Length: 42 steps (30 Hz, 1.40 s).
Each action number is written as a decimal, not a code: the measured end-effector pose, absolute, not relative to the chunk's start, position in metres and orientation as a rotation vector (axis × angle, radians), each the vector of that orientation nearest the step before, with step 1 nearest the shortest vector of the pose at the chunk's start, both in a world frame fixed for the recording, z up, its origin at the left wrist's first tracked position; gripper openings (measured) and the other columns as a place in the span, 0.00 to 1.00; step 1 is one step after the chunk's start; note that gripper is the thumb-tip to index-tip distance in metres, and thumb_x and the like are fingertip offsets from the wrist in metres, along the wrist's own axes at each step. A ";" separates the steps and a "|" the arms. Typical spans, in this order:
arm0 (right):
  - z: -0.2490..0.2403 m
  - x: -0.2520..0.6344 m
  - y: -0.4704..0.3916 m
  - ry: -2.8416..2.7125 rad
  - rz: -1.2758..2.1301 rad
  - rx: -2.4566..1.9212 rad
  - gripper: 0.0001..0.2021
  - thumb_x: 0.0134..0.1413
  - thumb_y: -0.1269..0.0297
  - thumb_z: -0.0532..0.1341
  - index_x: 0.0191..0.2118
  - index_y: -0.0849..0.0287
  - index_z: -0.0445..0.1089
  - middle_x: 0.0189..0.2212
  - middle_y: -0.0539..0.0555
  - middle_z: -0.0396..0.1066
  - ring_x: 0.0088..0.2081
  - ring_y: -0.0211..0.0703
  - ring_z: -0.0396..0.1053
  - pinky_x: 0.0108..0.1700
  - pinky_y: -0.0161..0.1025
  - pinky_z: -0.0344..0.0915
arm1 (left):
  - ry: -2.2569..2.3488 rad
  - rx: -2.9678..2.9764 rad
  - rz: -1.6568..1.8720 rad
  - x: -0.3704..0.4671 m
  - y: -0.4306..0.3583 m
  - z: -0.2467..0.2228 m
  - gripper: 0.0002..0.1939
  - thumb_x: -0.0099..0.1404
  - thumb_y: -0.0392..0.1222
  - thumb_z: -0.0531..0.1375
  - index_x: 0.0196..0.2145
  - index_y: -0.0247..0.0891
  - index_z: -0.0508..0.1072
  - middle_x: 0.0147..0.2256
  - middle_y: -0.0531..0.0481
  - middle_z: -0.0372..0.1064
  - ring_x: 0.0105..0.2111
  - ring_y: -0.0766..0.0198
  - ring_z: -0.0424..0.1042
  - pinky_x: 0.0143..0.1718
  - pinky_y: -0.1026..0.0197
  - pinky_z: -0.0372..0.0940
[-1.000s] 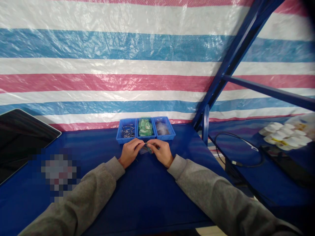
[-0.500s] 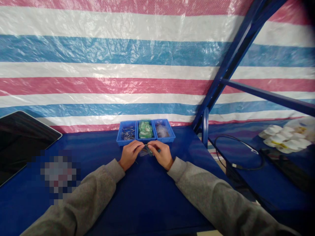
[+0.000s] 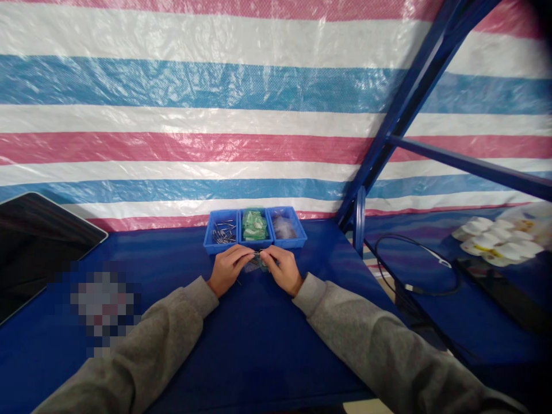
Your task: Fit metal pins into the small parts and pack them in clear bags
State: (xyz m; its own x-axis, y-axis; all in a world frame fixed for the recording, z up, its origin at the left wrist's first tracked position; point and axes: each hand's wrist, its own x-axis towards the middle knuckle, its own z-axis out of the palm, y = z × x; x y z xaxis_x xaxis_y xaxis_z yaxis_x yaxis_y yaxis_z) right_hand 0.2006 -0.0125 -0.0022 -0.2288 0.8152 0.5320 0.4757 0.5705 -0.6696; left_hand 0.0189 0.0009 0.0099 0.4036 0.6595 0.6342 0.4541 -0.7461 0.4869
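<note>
My left hand (image 3: pixel 227 269) and my right hand (image 3: pixel 283 271) meet in front of three blue bins, fingertips pinched. Between them is a small thin metal piece (image 3: pixel 257 253), held at both ends; its exact kind is too small to make out. Just below the fingers lies some clear plastic with a bit of green (image 3: pixel 252 265), partly covered by my hands. The left bin (image 3: pixel 214 249) holds several slim metal pieces (image 3: pixel 224 233). Green packets (image 3: pixel 254 224) fill the middle bin, and clear plastic bags (image 3: pixel 283 227) lie in the right one.
On the left a dark-screened device (image 3: pixel 38 247) leans over the blue table (image 3: pixel 259 356), near a blurred-out patch. A blue metal frame (image 3: pixel 390 138) rises at the right. Beyond it are a black cable (image 3: pixel 414 293) and several white rolls (image 3: pixel 495 241). Striped sheeting (image 3: pixel 215 115) hangs behind.
The fingertips have shifted slightly around the metal piece, which both hands still pinch. The whole view has tipped a little, so the scene sits slightly higher.
</note>
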 end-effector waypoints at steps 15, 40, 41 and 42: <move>-0.007 0.198 -0.008 -1.796 0.432 -0.907 0.12 0.60 0.62 0.52 0.33 0.59 0.70 0.28 0.53 0.69 0.30 0.39 0.66 0.35 0.35 0.62 | 0.908 2.446 1.288 0.019 0.003 0.008 0.07 0.64 0.37 0.56 0.35 0.35 0.73 0.33 0.48 0.71 0.33 0.65 0.70 0.37 0.63 0.66; -0.013 0.198 -0.006 -1.838 0.361 -1.025 0.15 0.61 0.61 0.51 0.27 0.59 0.69 0.23 0.52 0.67 0.26 0.38 0.64 0.31 0.34 0.59 | 1.079 2.228 1.163 0.019 0.000 0.008 0.09 0.66 0.41 0.51 0.36 0.35 0.68 0.39 0.48 0.70 0.23 0.72 0.66 0.27 0.67 0.63; -0.013 0.198 -0.006 -1.835 0.361 -1.024 0.15 0.61 0.61 0.51 0.27 0.59 0.69 0.24 0.52 0.68 0.26 0.38 0.64 0.31 0.34 0.59 | 1.089 2.224 1.152 0.019 0.000 0.008 0.09 0.66 0.41 0.51 0.36 0.35 0.68 0.38 0.48 0.71 0.23 0.73 0.67 0.27 0.68 0.63; -0.013 0.198 -0.006 -1.832 0.360 -1.022 0.15 0.61 0.61 0.51 0.27 0.59 0.69 0.24 0.52 0.68 0.26 0.38 0.65 0.31 0.34 0.59 | 1.101 2.224 1.144 0.019 -0.001 0.008 0.09 0.66 0.41 0.51 0.37 0.35 0.68 0.37 0.49 0.71 0.22 0.73 0.67 0.27 0.68 0.63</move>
